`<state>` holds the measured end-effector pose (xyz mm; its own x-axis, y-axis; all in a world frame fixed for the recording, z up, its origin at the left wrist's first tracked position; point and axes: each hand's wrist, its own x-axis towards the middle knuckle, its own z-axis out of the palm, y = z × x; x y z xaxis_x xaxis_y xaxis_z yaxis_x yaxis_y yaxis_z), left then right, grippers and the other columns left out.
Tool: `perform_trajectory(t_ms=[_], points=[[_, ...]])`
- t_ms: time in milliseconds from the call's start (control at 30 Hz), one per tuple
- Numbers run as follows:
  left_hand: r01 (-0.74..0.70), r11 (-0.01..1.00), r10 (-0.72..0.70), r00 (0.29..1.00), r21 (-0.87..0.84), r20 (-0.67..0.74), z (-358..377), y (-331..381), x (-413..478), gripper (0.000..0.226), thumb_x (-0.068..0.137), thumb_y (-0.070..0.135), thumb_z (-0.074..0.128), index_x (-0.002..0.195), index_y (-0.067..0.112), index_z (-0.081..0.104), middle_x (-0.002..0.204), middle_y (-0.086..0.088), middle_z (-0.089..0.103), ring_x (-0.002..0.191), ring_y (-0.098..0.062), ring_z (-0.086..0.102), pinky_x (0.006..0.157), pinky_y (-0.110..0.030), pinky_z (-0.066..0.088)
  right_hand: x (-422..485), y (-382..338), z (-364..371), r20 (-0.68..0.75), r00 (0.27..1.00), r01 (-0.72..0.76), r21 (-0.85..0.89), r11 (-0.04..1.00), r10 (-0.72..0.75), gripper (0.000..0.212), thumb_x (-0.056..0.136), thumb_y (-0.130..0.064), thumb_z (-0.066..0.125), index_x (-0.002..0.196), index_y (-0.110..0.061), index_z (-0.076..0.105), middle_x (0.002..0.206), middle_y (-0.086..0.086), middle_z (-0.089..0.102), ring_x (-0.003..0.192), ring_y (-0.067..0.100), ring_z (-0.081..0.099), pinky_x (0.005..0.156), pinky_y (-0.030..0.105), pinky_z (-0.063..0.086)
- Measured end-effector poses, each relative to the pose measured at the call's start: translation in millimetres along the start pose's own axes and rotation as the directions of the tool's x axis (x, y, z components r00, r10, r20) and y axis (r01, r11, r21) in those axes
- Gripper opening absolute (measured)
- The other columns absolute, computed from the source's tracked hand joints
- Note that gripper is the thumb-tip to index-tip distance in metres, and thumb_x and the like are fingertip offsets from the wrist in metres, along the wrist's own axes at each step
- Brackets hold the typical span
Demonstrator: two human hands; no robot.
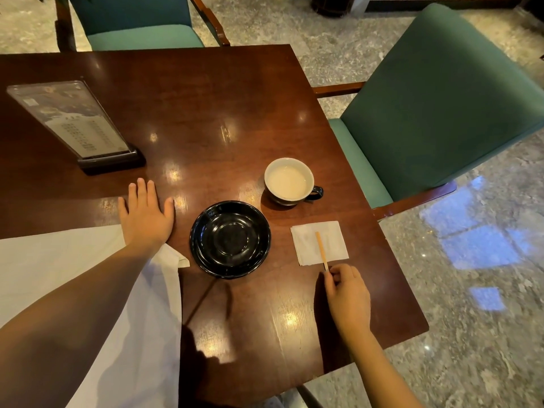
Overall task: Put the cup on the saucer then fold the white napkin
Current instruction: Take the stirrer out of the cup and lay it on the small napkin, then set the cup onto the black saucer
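Observation:
A black saucer lies bare on the dark wooden table. Behind it to the right stands a cup, white inside with a dark handle pointing right, holding pale liquid. A large white napkin is spread at the table's left edge, under my left forearm. My left hand rests flat on the table with fingers spread, left of the saucer. My right hand pinches the near end of a thin wooden stick, which lies across a small white paper napkin right of the saucer.
A clear menu stand on a dark base sits at the back left. A green armchair stands close to the table's right edge, another at the far side. The floor is grey stone.

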<state>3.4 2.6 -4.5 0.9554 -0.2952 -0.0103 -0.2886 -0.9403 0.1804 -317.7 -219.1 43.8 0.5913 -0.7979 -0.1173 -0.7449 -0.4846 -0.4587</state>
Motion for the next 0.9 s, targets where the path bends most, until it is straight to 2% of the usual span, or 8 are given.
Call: perform_trajectory(t_ms=[100,167,233,333,433,667,767,900], points=[[0.000,1.000,0.000,1.000,0.003,0.004,1,0,0,0.062,0.097,0.047,0.024,0.148,0.011,0.018,0.157,-0.010,0.017,0.145,-0.026,0.010,0.117,-0.047,0.009,35,-14,-23,-0.042,0.999,0.010,0.119,0.993,-0.005,0.020,0.093,-0.021,0.053,0.107,-0.010,0.062,0.104,0.006,0.065,0.084,0.014,0.058,0.073,0.025,0.046],[-0.004,1.000,0.004,1.000,-0.001,0.007,1,1,0,0.062,0.097,0.046,0.024,0.148,0.011,0.018,0.157,-0.010,0.016,0.146,-0.026,0.009,0.117,-0.047,0.008,71,-29,-37,-0.017,0.995,0.098,0.138,0.986,-0.096,0.031,0.094,-0.021,0.053,0.123,-0.010,0.057,0.122,0.008,0.061,0.105,0.018,0.058,0.088,0.028,0.045],[-0.006,1.000,0.006,1.000,-0.002,0.005,0,1,0,0.062,0.097,0.046,0.024,0.148,0.011,0.017,0.157,-0.010,0.015,0.146,-0.026,0.009,0.117,-0.047,0.008,107,-44,-45,0.089,0.974,0.202,0.096,0.975,-0.210,0.044,0.094,-0.024,0.053,0.136,-0.013,0.046,0.139,0.006,0.051,0.126,0.022,0.048,0.104,0.036,0.040],[0.000,1.000,0.000,1.000,0.001,0.001,-1,0,0,0.062,0.097,0.045,0.024,0.148,0.011,0.017,0.157,-0.010,0.015,0.146,-0.025,0.008,0.118,-0.047,0.007,143,-62,-48,0.306,0.923,0.238,0.021,0.971,-0.232,0.056,0.095,-0.027,0.051,0.145,-0.017,0.029,0.151,0.005,0.035,0.135,0.024,0.038,0.111,0.041,0.035],[0.003,1.000,-0.003,1.000,-0.003,0.006,-1,0,-1,0.062,0.097,0.045,0.024,0.148,0.011,0.017,0.158,-0.009,0.015,0.146,-0.025,0.008,0.118,-0.047,0.007,157,-69,-45,0.420,0.878,0.247,0.010,0.969,-0.228,0.048,0.097,-0.025,0.048,0.142,-0.016,0.035,0.145,0.008,0.044,0.126,0.026,0.048,0.101,0.035,0.041],[0.002,1.000,-0.002,1.000,0.002,0.009,0,-1,0,0.062,0.097,0.047,0.023,0.148,0.012,0.017,0.158,-0.009,0.014,0.146,-0.025,0.007,0.118,-0.046,0.006,180,-72,-40,0.478,0.858,0.176,0.066,0.982,-0.186,0.031,0.094,-0.027,0.052,0.120,-0.011,0.058,0.108,0.009,0.067,0.085,0.018,0.064,0.079,0.028,0.052],[0.008,1.000,-0.008,1.000,0.005,0.006,0,-1,0,0.062,0.097,0.047,0.024,0.148,0.012,0.018,0.158,-0.009,0.015,0.146,-0.025,0.008,0.118,-0.046,0.007,191,-67,-40,0.565,0.809,0.098,0.139,0.985,-0.160,0.027,0.092,-0.027,0.054,0.111,-0.010,0.063,0.094,0.006,0.069,0.079,0.016,0.068,0.083,0.031,0.056],[0.006,1.000,-0.006,1.000,0.015,0.007,0,0,0,0.062,0.097,0.046,0.024,0.148,0.012,0.018,0.157,-0.009,0.016,0.146,-0.025,0.009,0.118,-0.046,0.008,194,-62,-41,0.617,0.764,0.020,0.266,0.964,-0.186,0.013,0.090,-0.022,0.058,0.098,-0.014,0.064,0.091,0.002,0.069,0.083,0.016,0.069,0.088,0.032,0.054]])
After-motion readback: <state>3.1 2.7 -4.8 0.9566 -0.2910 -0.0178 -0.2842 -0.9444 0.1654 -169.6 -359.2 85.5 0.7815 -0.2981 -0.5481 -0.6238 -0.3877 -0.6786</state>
